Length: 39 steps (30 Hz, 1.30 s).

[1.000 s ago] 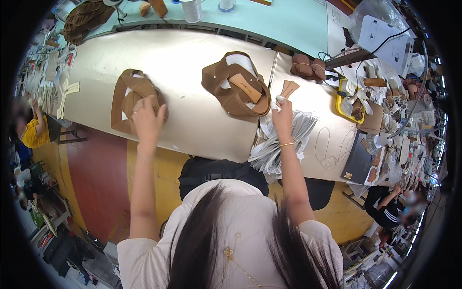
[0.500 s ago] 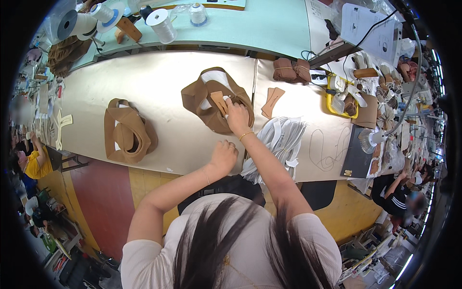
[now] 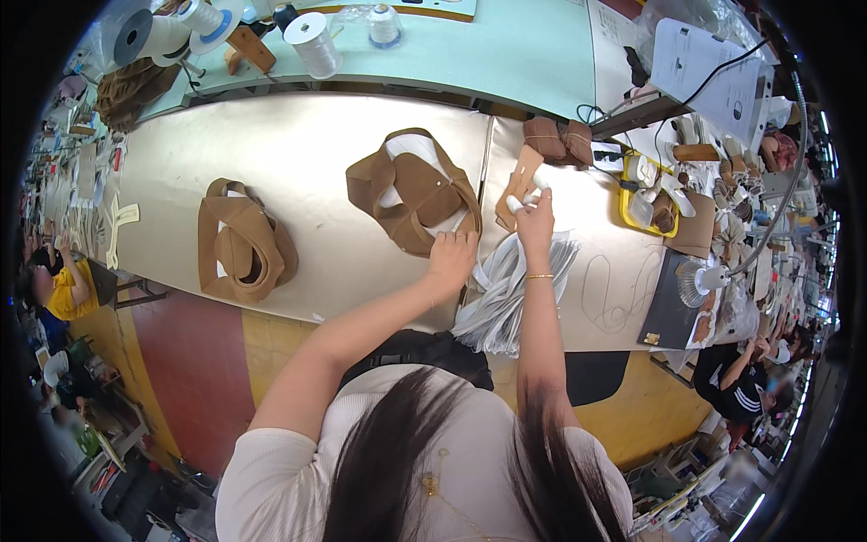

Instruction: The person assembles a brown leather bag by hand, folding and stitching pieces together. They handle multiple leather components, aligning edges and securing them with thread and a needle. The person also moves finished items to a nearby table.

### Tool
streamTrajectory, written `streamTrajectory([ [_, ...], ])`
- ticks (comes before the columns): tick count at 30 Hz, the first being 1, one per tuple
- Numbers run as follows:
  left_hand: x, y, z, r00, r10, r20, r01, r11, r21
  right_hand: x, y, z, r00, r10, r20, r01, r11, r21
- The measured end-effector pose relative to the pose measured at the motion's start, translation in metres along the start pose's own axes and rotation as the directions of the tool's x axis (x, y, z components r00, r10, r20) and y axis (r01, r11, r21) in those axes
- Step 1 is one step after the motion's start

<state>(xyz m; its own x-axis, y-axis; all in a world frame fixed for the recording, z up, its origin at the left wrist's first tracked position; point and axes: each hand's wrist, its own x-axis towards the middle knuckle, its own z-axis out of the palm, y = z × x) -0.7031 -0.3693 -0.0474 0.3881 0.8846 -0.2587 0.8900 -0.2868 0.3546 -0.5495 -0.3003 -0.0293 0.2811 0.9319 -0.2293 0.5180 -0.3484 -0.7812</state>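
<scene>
A brown cap [image 3: 411, 163] with white lining showing lies on the middle of the table. My left hand [image 3: 454, 256] has its fingers bent over the near right rim of this cap. To its right, my right hand [image 3: 536, 221] wears white covers on two fingertips, which sit on either side of a flat, bow-shaped tan-brown piece [image 3: 519, 176] with a slit along it. Other such pieces seem to lie under it, partly hidden. Just below the right hand is a bundle of grey-white strips [image 3: 515, 303]. A second brown cap [image 3: 239, 244] rests to the left.
Rolled brown bundles [image 3: 545, 138] and a yellow tray [image 3: 628, 210] of small items stand at the right. A lamp [image 3: 700, 282] on a bendy neck reaches in there. Thread spools [image 3: 313, 43] stand on the green table behind. Co-workers sit at both sides.
My right hand has moved right with the bow-shaped piece, off the middle cap to the similar pieces. My left hand has moved forward and right to the cap's rim.
</scene>
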Motion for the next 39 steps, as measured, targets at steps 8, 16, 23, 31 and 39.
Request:
streamTrajectory([
  [8, -0.019, -0.064, -0.099, 0.939, -0.278, -0.201, 0.024, 0.638, -0.77, -0.02, 0.015, -0.001, 0.993, -0.116, 0.02, 0.113, 0.989, 0.099],
  [16, -0.166, -0.159, -0.078, 0.907, -0.391, -0.156, -0.399, -0.677, -0.619, -0.068, -0.009, 0.037, 0.957, -0.22, 0.188, 0.213, 0.975, 0.056],
  [23, -0.205, -0.148, 0.029, 0.601, -0.535, 0.594, -0.043, -0.764, -0.644, -0.092, -0.029, 0.072, 0.867, -0.326, 0.376, 0.396, 0.91, -0.124],
  [31, -0.18, -0.152, 0.038, 0.414, -0.877, 0.244, 0.406, -0.062, -0.912, -0.116, -0.067, 0.201, 0.38, -0.783, 0.492, 0.925, 0.309, -0.222],
  [39, -0.16, -0.167, 0.046, 0.43, -0.871, 0.236, 0.287, -0.116, -0.951, -0.06, -0.069, 0.213, 0.651, -0.283, 0.704, 0.446, 0.893, -0.054],
])
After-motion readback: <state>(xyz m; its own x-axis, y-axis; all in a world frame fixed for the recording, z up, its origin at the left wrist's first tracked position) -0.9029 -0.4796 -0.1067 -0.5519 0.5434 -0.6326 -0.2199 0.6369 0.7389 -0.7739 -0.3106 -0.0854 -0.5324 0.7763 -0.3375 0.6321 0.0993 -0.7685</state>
